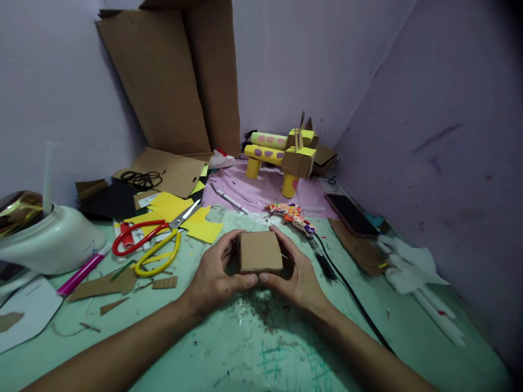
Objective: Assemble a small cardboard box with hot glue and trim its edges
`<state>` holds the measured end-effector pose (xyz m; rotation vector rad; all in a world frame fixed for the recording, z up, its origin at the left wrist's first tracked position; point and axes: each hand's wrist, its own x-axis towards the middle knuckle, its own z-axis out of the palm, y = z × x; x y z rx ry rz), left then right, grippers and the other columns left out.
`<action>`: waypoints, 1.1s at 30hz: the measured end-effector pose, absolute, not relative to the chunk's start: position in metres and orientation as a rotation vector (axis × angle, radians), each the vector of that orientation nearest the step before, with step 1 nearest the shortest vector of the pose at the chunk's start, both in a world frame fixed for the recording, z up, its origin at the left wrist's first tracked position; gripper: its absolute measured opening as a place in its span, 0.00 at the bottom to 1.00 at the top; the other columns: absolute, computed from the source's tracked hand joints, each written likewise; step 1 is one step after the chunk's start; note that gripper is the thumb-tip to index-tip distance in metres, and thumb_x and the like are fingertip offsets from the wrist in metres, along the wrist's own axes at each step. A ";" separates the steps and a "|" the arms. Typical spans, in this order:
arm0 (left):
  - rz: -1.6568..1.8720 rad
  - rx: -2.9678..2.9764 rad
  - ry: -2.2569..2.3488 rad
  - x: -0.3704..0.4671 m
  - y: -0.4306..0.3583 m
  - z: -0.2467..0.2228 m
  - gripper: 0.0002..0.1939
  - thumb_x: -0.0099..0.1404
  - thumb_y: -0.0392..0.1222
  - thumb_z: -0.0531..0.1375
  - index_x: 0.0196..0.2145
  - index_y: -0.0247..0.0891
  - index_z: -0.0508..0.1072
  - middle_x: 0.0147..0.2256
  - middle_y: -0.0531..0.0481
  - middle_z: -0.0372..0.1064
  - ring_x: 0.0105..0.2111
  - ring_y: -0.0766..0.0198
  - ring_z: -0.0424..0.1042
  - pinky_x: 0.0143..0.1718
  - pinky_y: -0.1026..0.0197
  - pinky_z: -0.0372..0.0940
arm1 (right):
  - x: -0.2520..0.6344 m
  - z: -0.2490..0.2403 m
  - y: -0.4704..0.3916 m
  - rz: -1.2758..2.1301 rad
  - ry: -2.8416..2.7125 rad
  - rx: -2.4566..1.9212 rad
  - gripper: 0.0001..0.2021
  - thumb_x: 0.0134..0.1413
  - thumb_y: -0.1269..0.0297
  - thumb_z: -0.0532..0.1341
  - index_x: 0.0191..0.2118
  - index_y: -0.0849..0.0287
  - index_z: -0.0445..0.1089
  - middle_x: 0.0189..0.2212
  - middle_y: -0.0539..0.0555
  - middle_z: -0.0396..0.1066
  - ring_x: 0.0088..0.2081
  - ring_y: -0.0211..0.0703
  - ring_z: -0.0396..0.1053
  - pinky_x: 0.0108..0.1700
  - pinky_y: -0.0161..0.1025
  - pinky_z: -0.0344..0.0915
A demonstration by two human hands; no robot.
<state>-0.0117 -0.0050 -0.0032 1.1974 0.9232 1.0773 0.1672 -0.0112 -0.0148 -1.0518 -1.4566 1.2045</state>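
Observation:
Between my two hands is a small brown cardboard box (260, 251), its flat square face turned up. My left hand (216, 269) grips its left side, thumb along the near edge and fingers curled behind. On the opposite side my right hand (296, 272) holds it the same way, and the two thumb tips almost meet in front. Just beyond the box lies a glue gun (292, 214) wrapped in colourful patterned covering, its black cord running to the right. Scissors (174, 223) with red and yellow handles lie to the left, blades partly apart.
Yellow paper scraps (204, 228), cardboard offcuts (104, 286) and a purple marker (81, 272) lie left, near a white pot (69, 239). Two yellow cardboard animals (265, 154) stand at the back on pink cloth. A phone (351, 215) and white glue sticks (439, 316) lie right.

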 end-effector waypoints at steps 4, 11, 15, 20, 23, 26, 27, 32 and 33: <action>1.102 1.159 0.892 -0.011 -0.008 -0.004 0.39 0.41 0.37 0.72 0.51 0.34 0.63 0.53 0.36 0.68 0.58 0.42 0.64 0.58 0.49 0.60 | 0.165 -0.017 -0.012 1.159 -1.481 -1.081 0.46 0.39 0.54 0.72 0.64 0.61 0.55 0.58 0.66 0.65 0.54 0.59 0.70 0.53 0.51 0.68; 1.109 1.177 0.896 -0.010 -0.010 -0.005 0.39 0.42 0.36 0.71 0.52 0.35 0.61 0.54 0.35 0.66 0.59 0.42 0.63 0.60 0.48 0.59 | 0.164 -0.017 -0.014 1.047 -1.530 -1.102 0.38 0.41 0.57 0.70 0.60 0.61 0.61 0.57 0.64 0.67 0.57 0.59 0.66 0.57 0.51 0.65; 1.114 1.167 0.890 -0.009 -0.011 -0.006 0.40 0.42 0.36 0.70 0.53 0.34 0.60 0.55 0.35 0.65 0.59 0.43 0.62 0.60 0.48 0.57 | 0.162 -0.020 -0.014 1.054 -1.519 -1.064 0.38 0.42 0.55 0.71 0.60 0.58 0.62 0.56 0.62 0.68 0.55 0.59 0.68 0.55 0.51 0.67; 1.125 1.127 0.892 -0.009 -0.010 -0.008 0.42 0.40 0.35 0.71 0.53 0.32 0.60 0.55 0.34 0.65 0.59 0.41 0.61 0.61 0.47 0.56 | 0.164 -0.023 -0.013 0.999 -1.545 -1.030 0.38 0.42 0.54 0.71 0.59 0.57 0.62 0.56 0.62 0.67 0.56 0.59 0.67 0.55 0.52 0.67; 1.128 1.086 0.873 -0.009 -0.009 -0.007 0.42 0.40 0.34 0.71 0.53 0.32 0.61 0.55 0.35 0.66 0.59 0.42 0.62 0.60 0.49 0.57 | 0.165 -0.024 -0.013 1.003 -1.551 -1.046 0.38 0.42 0.53 0.71 0.60 0.57 0.62 0.56 0.62 0.67 0.56 0.59 0.67 0.55 0.52 0.67; 1.128 1.039 0.843 -0.009 -0.010 -0.007 0.41 0.40 0.33 0.71 0.53 0.32 0.63 0.53 0.37 0.68 0.58 0.43 0.63 0.59 0.50 0.59 | 0.166 -0.026 -0.013 1.004 -1.559 -1.055 0.39 0.42 0.52 0.71 0.60 0.57 0.61 0.56 0.62 0.67 0.56 0.60 0.67 0.56 0.53 0.67; 1.126 1.027 0.835 -0.009 -0.010 -0.007 0.41 0.39 0.33 0.72 0.53 0.32 0.64 0.53 0.38 0.69 0.58 0.43 0.63 0.59 0.50 0.59 | 0.166 -0.026 -0.013 0.999 -1.561 -1.052 0.39 0.42 0.52 0.71 0.60 0.57 0.61 0.56 0.63 0.67 0.56 0.60 0.67 0.55 0.53 0.67; 1.131 1.056 0.833 -0.009 -0.010 -0.010 0.41 0.40 0.34 0.72 0.53 0.34 0.65 0.53 0.40 0.70 0.58 0.43 0.63 0.59 0.50 0.59 | 0.165 -0.026 -0.013 0.986 -1.565 -1.025 0.38 0.42 0.53 0.71 0.60 0.55 0.61 0.57 0.62 0.66 0.57 0.61 0.66 0.55 0.55 0.67; 1.131 1.088 0.834 -0.010 -0.010 -0.011 0.40 0.42 0.35 0.72 0.53 0.34 0.65 0.53 0.40 0.70 0.58 0.43 0.64 0.59 0.50 0.60 | 0.164 -0.026 -0.013 0.998 -1.557 -1.020 0.38 0.42 0.54 0.71 0.60 0.55 0.62 0.56 0.62 0.67 0.56 0.61 0.67 0.55 0.55 0.67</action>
